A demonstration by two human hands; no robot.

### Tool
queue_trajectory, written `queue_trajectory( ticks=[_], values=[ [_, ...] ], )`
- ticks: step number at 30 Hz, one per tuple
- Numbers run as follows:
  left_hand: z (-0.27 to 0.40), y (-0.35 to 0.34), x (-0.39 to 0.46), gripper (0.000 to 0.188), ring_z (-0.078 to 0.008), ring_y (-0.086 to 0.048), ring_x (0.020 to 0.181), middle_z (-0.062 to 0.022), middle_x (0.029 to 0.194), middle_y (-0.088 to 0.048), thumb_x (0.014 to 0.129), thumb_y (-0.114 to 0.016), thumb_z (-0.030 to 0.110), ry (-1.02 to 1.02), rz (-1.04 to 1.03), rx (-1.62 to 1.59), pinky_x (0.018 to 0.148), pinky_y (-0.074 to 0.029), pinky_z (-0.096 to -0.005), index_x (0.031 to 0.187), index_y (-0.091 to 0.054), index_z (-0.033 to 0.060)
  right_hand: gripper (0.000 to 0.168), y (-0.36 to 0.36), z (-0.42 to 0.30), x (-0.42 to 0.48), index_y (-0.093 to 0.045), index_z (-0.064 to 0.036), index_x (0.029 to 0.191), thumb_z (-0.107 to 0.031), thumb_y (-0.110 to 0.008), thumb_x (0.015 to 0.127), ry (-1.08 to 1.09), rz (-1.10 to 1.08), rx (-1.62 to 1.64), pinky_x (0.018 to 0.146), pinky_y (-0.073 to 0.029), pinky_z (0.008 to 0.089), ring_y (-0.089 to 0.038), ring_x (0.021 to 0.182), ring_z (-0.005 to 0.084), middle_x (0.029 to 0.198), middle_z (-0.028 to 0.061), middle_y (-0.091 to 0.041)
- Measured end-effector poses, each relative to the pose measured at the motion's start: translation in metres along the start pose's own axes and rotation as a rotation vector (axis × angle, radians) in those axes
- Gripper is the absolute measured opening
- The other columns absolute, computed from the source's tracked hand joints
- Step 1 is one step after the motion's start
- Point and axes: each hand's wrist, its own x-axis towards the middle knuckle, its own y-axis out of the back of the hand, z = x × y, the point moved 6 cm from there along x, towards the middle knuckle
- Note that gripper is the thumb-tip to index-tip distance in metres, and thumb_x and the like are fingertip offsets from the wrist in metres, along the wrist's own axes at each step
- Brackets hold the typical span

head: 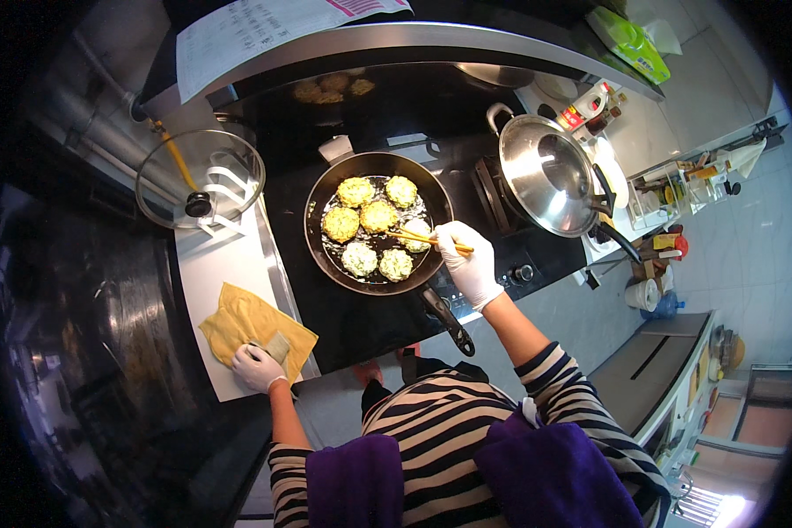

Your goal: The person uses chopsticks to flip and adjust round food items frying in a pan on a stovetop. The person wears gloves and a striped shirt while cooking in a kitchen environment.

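Several round patties [378, 216] lie in oil in a dark frying pan [315, 264] on the black stove top; four look yellow and browned, the others paler. My gloved right hand [467, 264] holds wooden chopsticks [429, 240] over the pan, their tips at a pale patty [415, 235] on the right. The pan's black handle [447, 321] points down past that hand. At the left, my gloved left hand [258, 368] rests on a yellow cloth [237, 310] on the white counter, its fingers curled at a small greenish-grey piece [277, 347] whose kind I cannot tell.
A lidded steel wok [544, 175] sits on the right burner. A glass lid [171, 155] stands in a white rack [228, 188] at the left. Bottles [584, 109] stand behind the wok. The range hood edge [435, 36] crosses above, with a written sheet [251, 43] on it.
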Motion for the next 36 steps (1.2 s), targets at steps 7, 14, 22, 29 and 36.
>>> queue_trajectory(
  ticks=[7,14,22,29,36],
  values=[
    [0.002,0.002,0.001,0.013,-0.0389,-0.062,0.095,-0.0147,0.099,-0.066,0.096,-0.061,0.021,-0.009,-0.006,0.012,0.082,-0.049,-0.0519,0.097,-0.065,0.0091,0.022,-0.016,0.013,0.005,-0.074,-0.001,0.103,-0.021,-0.066,0.105,-0.237,-0.030,0.395,0.071,-0.051,0.0248,-0.063,0.075,0.0080,0.086,0.0010,-0.071],
    [0.004,0.004,0.002,0.011,-0.0390,-0.062,0.094,-0.0149,0.097,-0.065,0.096,-0.062,0.020,0.002,0.016,-0.008,0.083,-0.049,-0.0519,0.096,-0.064,0.0091,0.031,-0.056,0.028,0.007,-0.075,0.002,0.109,-0.028,-0.073,0.101,-0.285,-0.039,0.365,0.077,-0.058,0.0292,-0.073,0.081,0.0137,0.095,0.0102,-0.078],
    [0.002,0.003,0.000,0.011,-0.0397,-0.061,0.096,-0.0159,0.098,-0.065,0.096,-0.061,0.019,0.013,0.007,-0.012,0.085,-0.049,-0.0526,0.095,-0.064,0.0082,0.027,-0.069,0.019,0.011,-0.077,-0.001,0.105,-0.028,-0.073,0.100,-0.251,-0.074,0.318,0.081,-0.057,0.0304,-0.073,0.085,0.0158,0.096,0.0093,-0.078],
    [0.002,0.001,0.001,0.011,-0.0396,-0.061,0.097,-0.0155,0.099,-0.065,0.095,-0.062,0.018,0.017,-0.004,-0.041,0.085,-0.049,-0.0521,0.096,-0.065,0.0080,0.021,-0.057,-0.010,0.021,-0.077,-0.005,0.099,-0.025,-0.073,0.099,0.104,0.001,-0.013,0.078,-0.057,0.0368,-0.073,0.082,0.0296,0.093,0.0138,-0.076],
    [0.005,0.005,0.001,0.011,-0.0392,-0.061,0.097,-0.0151,0.099,-0.065,0.095,-0.062,0.018,0.019,0.000,-0.040,0.085,-0.049,-0.0511,0.097,-0.065,0.0079,0.020,-0.062,-0.018,0.020,-0.077,-0.005,0.099,-0.025,-0.074,0.098,0.170,0.016,-0.044,0.077,-0.057,0.0380,-0.072,0.081,0.0309,0.092,0.0139,-0.076]
  ],
)
